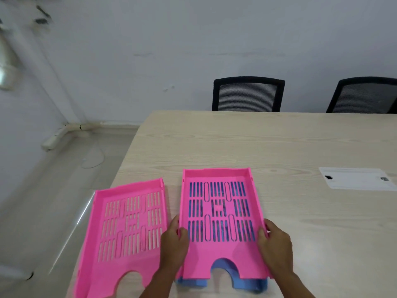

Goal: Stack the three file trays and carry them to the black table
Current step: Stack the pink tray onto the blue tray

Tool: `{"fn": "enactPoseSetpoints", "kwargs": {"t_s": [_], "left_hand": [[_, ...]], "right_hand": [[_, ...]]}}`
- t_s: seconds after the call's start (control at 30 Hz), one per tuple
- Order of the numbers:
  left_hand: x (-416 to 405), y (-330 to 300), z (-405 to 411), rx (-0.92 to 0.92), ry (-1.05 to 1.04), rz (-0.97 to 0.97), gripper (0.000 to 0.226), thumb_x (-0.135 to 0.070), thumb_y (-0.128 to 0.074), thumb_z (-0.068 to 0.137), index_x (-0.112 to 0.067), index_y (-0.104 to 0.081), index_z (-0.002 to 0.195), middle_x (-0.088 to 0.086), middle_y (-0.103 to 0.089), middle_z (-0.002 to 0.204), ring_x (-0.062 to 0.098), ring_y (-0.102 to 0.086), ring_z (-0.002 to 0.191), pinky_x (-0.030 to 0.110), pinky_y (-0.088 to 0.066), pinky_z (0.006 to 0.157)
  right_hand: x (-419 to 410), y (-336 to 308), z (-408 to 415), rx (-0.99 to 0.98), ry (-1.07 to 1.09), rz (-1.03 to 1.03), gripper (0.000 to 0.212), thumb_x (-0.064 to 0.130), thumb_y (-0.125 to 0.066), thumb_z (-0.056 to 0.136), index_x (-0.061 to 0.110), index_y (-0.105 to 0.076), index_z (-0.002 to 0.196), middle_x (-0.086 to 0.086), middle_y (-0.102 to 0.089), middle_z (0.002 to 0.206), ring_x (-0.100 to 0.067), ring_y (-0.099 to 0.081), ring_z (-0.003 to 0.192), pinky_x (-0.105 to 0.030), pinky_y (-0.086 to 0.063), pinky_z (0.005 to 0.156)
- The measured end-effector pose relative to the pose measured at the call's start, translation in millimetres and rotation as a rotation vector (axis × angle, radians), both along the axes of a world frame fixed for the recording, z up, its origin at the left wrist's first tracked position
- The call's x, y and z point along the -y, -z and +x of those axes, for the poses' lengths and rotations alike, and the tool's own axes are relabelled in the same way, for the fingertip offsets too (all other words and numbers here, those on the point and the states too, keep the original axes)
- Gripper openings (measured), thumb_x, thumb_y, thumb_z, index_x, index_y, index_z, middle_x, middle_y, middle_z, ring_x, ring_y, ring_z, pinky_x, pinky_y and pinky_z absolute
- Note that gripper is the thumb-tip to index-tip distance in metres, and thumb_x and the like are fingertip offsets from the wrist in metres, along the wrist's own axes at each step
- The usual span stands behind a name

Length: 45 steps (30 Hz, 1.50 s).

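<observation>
Both hands grip one pink tray [221, 222] by its long sides near the notched front end, the left hand [174, 244] clamped on its left wall and the right hand [276, 246] on its right wall. It sits on a blue tray [247, 282] on the pale wooden table [279, 143], long axis running away from the person, notch nearest them. A second pink tray [126, 231] lies just left at the table's edge, angled slightly, notch also toward the person.
</observation>
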<state>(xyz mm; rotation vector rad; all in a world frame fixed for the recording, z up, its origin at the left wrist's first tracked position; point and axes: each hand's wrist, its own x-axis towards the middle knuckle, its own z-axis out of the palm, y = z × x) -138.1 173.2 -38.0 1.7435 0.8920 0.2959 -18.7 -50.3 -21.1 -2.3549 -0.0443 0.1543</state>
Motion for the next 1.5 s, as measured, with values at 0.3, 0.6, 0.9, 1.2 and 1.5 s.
{"fn": "enactPoseSetpoints", "kwargs": {"t_s": [0.3,0.6,0.9,1.2,1.5], "left_hand": [[6,-12,0,-0.032,0.083,0.019,0.047,-0.003,-0.044,0.103,-0.011,-0.042,0.149,-0.003,-0.063,0.074,-0.004,-0.045,0.033,0.012,-0.037,0.036],[3,-10,-1,-0.052,0.042,0.044,0.049,-0.006,-0.044,0.104,-0.012,-0.039,0.152,0.018,-0.067,0.076,0.004,-0.038,0.042,0.023,-0.038,0.042],[1,-17,-3,-0.056,0.071,0.034,0.043,-0.006,-0.042,0.104,-0.014,-0.044,0.147,0.001,-0.067,0.074,0.003,-0.048,0.044,0.015,-0.042,0.042],[2,-4,-9,-0.093,0.116,0.004,0.045,-0.028,-0.035,0.107,-0.027,-0.034,0.152,0.007,-0.074,0.09,0.038,-0.072,0.074,0.053,-0.063,0.07],[1,-4,-1,-0.109,0.048,-0.028,0.047,-0.028,-0.03,0.109,-0.011,-0.038,0.152,0.007,-0.064,0.13,0.02,-0.06,0.117,0.036,-0.044,0.109]], "right_hand": [[5,6,-5,-0.014,0.043,0.051,0.016,0.015,-0.053,0.094,0.024,-0.065,0.1,0.003,-0.069,0.081,-0.016,-0.066,0.072,-0.034,-0.054,0.065],[5,12,0,-0.073,0.018,0.025,0.02,0.015,-0.052,0.092,0.019,-0.064,0.076,0.001,-0.067,0.066,-0.017,-0.064,0.061,-0.036,-0.055,0.058],[1,19,-2,-0.062,-0.003,0.009,0.015,0.015,-0.053,0.092,0.017,-0.065,0.084,0.001,-0.066,0.074,-0.016,-0.063,0.066,-0.038,-0.056,0.064],[6,12,-15,-0.112,-0.012,0.313,0.034,0.025,-0.044,0.104,0.032,-0.058,0.134,0.015,-0.066,0.11,-0.005,-0.065,0.094,-0.036,-0.057,0.084],[5,11,-6,-0.23,-0.009,0.392,0.04,0.018,-0.037,0.107,0.021,-0.05,0.145,0.007,-0.064,0.119,0.004,-0.06,0.092,-0.016,-0.048,0.074]]}}
